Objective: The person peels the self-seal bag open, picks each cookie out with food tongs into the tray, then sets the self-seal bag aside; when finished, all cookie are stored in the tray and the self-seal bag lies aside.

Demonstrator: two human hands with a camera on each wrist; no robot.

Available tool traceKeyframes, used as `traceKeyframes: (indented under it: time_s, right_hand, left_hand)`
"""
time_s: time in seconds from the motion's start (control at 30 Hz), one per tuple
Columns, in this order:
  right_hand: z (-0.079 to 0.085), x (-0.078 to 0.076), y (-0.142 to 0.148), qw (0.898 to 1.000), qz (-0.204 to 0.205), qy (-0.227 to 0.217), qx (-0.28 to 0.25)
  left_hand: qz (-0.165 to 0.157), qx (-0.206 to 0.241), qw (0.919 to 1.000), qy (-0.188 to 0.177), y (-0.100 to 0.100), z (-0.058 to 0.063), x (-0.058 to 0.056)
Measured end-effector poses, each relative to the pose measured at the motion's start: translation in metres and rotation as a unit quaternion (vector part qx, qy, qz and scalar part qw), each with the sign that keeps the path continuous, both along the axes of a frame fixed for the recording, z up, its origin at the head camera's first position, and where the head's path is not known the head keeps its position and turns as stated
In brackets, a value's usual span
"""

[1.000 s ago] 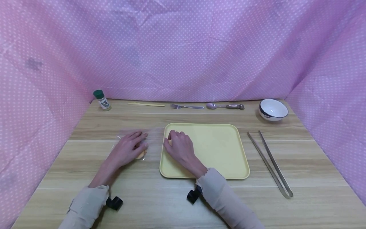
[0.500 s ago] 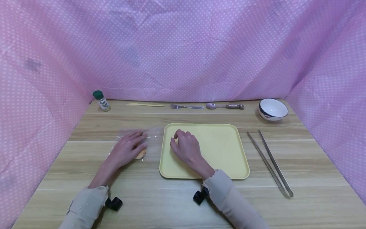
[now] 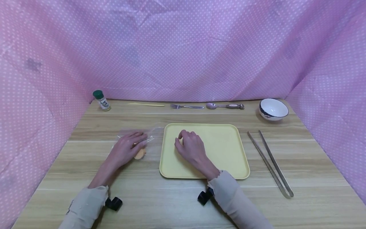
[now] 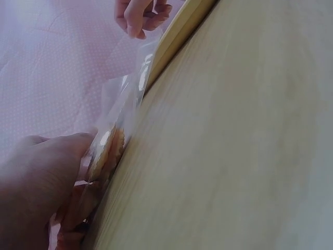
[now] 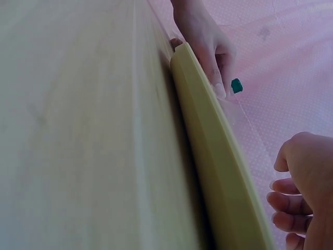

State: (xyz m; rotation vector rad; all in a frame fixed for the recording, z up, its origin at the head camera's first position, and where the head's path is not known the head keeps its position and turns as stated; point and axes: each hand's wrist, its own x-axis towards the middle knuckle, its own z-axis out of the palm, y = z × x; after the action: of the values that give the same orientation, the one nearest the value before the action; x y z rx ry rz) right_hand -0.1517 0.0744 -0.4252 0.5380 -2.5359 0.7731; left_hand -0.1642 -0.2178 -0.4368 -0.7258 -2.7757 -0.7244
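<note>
My left hand [image 3: 127,147] rests with extended fingers on a clear plastic bag [image 4: 117,99] lying left of the yellow tray [image 3: 218,148]. Round tan pieces [image 3: 139,154] like biscuits or bread slices show through the film by the thumb. In the left wrist view, reddish-brown pieces [image 4: 83,200] show lower in the bag; the fingers beyond are hidden. My right hand [image 3: 193,147] hovers over the tray's left half, fingers loosely curled. In the right wrist view, a gap shows between its thumb [image 5: 283,159] and fingers, with nothing in it.
Along the back lie a yellow knife [image 3: 145,104], a fork [image 3: 187,107] and a spoon [image 3: 225,106]. A green-capped shaker [image 3: 102,101] stands back left, a white bowl [image 3: 273,109] back right. Long metal tongs [image 3: 271,165] lie right of the tray. Pink cloth [image 3: 183,47] encloses the table.
My right hand has moved rightward from the tray's left edge, further over the tray. My left hand has barely shifted on the bag, and more of the tan piece shows beside the thumb.
</note>
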Motion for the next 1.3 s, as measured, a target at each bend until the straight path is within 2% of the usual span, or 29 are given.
traceKeyframes:
  time_s: [0.33, 0.57, 0.83, 1.07, 1.3]
  right_hand:
    - [0.005, 0.003, 0.017, 1.000, 0.002, -0.003, 0.007]
    - [0.007, 0.008, 0.040, 1.000, 0.000, -0.002, 0.006]
    - [0.011, 0.013, 0.071, 1.000, -0.025, 0.001, 0.001]
    - [0.013, 0.021, 0.103, 0.999, -0.054, -0.002, 0.007]
    - [0.010, 0.031, 0.132, 0.997, -0.077, 0.028, 0.004]
  left_hand:
    - [0.000, 0.005, 0.9999, 0.011, -0.001, 0.000, 0.000]
    - [-0.004, 0.015, 0.9998, 0.014, -0.002, 0.002, 0.001]
    - [-0.008, 0.022, 0.9996, 0.014, -0.005, 0.003, 0.000]
    - [-0.003, 0.016, 0.9998, -0.012, -0.005, 0.004, 0.000]
    - [-0.008, 0.020, 0.9997, -0.009, -0.006, 0.005, 0.002]
